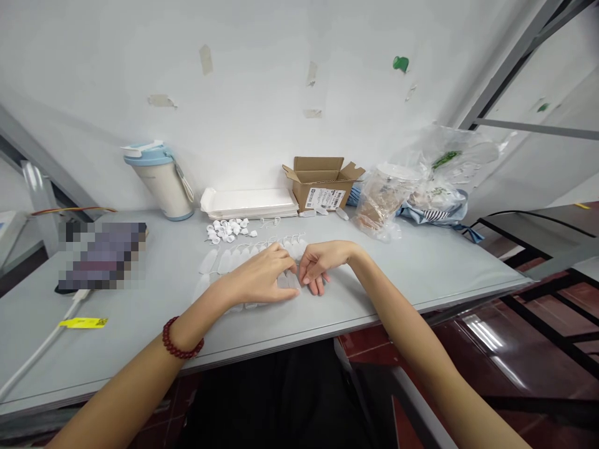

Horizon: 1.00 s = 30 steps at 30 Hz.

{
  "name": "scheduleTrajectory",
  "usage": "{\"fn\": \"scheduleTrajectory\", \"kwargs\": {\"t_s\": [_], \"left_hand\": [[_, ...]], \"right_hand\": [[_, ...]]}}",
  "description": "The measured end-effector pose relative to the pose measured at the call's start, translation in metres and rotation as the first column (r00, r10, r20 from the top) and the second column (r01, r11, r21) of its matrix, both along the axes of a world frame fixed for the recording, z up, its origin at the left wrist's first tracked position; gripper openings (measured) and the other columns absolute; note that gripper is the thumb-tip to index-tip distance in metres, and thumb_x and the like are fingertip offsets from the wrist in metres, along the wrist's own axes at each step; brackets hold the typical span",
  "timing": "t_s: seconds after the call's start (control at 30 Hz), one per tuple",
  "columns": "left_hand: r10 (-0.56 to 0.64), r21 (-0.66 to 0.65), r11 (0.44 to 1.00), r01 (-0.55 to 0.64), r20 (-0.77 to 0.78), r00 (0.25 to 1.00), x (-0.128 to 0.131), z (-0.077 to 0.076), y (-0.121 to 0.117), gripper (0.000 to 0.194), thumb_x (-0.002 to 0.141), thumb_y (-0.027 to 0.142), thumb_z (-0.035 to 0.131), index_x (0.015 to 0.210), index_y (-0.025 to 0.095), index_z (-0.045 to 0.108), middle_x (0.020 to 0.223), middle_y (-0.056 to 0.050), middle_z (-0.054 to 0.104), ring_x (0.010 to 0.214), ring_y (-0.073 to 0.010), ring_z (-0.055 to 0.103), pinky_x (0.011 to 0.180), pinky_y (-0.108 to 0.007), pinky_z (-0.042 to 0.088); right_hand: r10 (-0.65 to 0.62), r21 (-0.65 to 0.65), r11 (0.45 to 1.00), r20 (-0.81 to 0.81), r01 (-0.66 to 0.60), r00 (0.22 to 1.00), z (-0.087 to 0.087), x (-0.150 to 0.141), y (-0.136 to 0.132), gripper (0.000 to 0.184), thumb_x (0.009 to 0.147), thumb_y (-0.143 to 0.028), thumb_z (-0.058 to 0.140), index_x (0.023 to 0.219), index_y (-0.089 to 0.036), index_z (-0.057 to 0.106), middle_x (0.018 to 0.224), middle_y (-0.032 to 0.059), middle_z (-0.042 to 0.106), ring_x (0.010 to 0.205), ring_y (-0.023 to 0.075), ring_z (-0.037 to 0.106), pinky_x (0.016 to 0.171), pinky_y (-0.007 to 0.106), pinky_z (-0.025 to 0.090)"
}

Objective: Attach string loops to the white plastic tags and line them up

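Observation:
Translucent white flat pieces (225,262) with thin loops lie side by side in rows on the grey table. My left hand (262,274) rests over the rows, its thumb and fingers apart, hiding many of the pieces. Close beside it, at the right end of the rows, is my right hand (325,259), bent down at the wrist. Its thumb and forefinger are pressed together by the edge of a translucent piece; whatever is between them is hidden. Small white curled parts (227,231) lie in a heap behind the rows.
Along the wall stand a cream and blue tumbler (159,181), a stack of white trays (250,202), an open cardboard box (325,187) and plastic bags (388,193). A blurred-out phone-like object (105,255) with a white cable (44,355) lies left. A chair arm (412,399) is below.

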<state>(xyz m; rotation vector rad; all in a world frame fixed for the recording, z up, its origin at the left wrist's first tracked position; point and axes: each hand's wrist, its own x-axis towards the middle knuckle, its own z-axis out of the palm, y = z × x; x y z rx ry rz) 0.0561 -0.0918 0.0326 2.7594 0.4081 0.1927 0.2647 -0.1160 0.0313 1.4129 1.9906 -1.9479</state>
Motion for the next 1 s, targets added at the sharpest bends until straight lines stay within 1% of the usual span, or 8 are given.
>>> {"fn": "scheduleTrajectory", "kwargs": {"t_s": [0.23,0.37,0.43,0.5,0.57,0.6,0.73,1.0], "left_hand": [[0.136,-0.039,0.991,-0.132,0.115,0.984,-0.002,0.004,0.007,0.027,0.082,0.045,0.056,0.09,0.02,0.06,0.093,-0.005,0.062,0.1,-0.0244,0.049,0.079,-0.036,0.045],[0.347,0.009,0.933,-0.361,0.25,0.904,-0.007,0.005,0.026,0.017,0.085,0.03,0.045,0.08,0.019,0.058,0.089,-0.005,0.064,0.094,-0.0245,0.051,0.079,-0.038,0.044],[0.425,0.027,0.893,-0.449,0.276,0.862,-0.01,0.004,0.035,0.017,0.084,0.026,0.043,0.076,0.02,0.057,0.086,-0.006,0.065,0.092,-0.0252,0.051,0.077,-0.038,0.044],[0.472,0.052,0.86,-0.507,0.293,0.831,-0.012,0.003,0.043,0.017,0.083,0.025,0.043,0.075,0.02,0.057,0.087,-0.006,0.066,0.093,-0.0263,0.052,0.078,-0.039,0.044],[0.494,0.084,0.839,-0.538,0.295,0.818,-0.015,0.0,0.049,0.019,0.083,0.025,0.042,0.078,0.019,0.059,0.089,-0.008,0.066,0.097,-0.0278,0.051,0.081,-0.04,0.044],[0.503,0.093,0.832,-0.546,0.285,0.816,-0.016,-0.001,0.052,0.02,0.083,0.026,0.041,0.08,0.018,0.06,0.091,-0.009,0.067,0.098,-0.0284,0.051,0.082,-0.041,0.044],[0.53,0.111,0.824,-0.556,0.196,0.825,-0.018,-0.009,0.07,0.028,0.082,0.026,0.039,0.087,0.016,0.065,0.095,-0.009,0.068,0.1,-0.0294,0.053,0.086,-0.042,0.045],[0.372,0.164,0.912,-0.375,0.052,0.927,0.011,-0.006,0.11,0.04,0.077,0.016,0.037,0.103,0.017,0.067,0.113,-0.007,0.068,0.109,-0.0241,0.058,0.103,-0.042,0.034]], "right_hand": [[-0.026,0.037,0.999,-0.028,0.027,0.999,0.007,0.003,-0.003,0.038,0.069,-0.045,0.072,0.085,-0.012,0.064,0.068,0.0041,0.071,0.062,0.0159,0.068,0.049,0.021,0.043],[-0.231,0.287,0.921,-0.143,0.263,0.963,0.008,0.011,0.0,0.027,0.076,-0.041,0.065,0.078,-0.015,0.062,0.066,0.0023,0.069,0.052,0.0124,0.062,0.047,0.022,0.04],[-0.414,0.483,0.742,-0.216,0.465,0.884,0.0,0.016,0.009,0.02,0.081,-0.036,0.058,0.079,-0.015,0.06,0.067,0.0024,0.067,0.05,0.0109,0.058,0.049,0.023,0.041],[-0.6,0.695,0.452,-0.226,0.559,0.767,-0.012,0.022,0.021,0.015,0.084,-0.027,0.051,0.079,-0.015,0.059,0.07,0.0046,0.067,0.054,0.0121,0.058,0.054,0.025,0.043],[-0.698,0.892,0.222,-0.136,0.393,0.703,-0.026,0.03,0.033,0.009,0.081,-0.016,0.051,0.081,-0.014,0.06,0.081,0.008,0.067,0.072,0.016,0.061,0.07,0.029,0.046],[-0.713,0.945,0.192,-0.052,0.266,0.699,-0.032,0.034,0.038,0.01,0.08,-0.014,0.051,0.083,-0.014,0.061,0.087,0.0098,0.066,0.082,0.0186,0.061,0.077,0.031,0.045],[-0.754,0.982,0.186,0.168,-0.039,0.636,-0.044,0.048,0.048,0.022,0.082,-0.015,0.049,0.101,-0.013,0.061,0.111,0.0143,0.059,0.109,0.0247,0.05,0.092,0.035,0.04],[-0.719,0.947,0.3,0.305,-0.116,0.624,-0.05,0.055,0.047,0.046,0.089,-0.019,0.04,0.135,-0.015,0.042,0.141,0.0146,0.044,0.128,0.0278,0.036,0.096,0.042,0.036]]}}
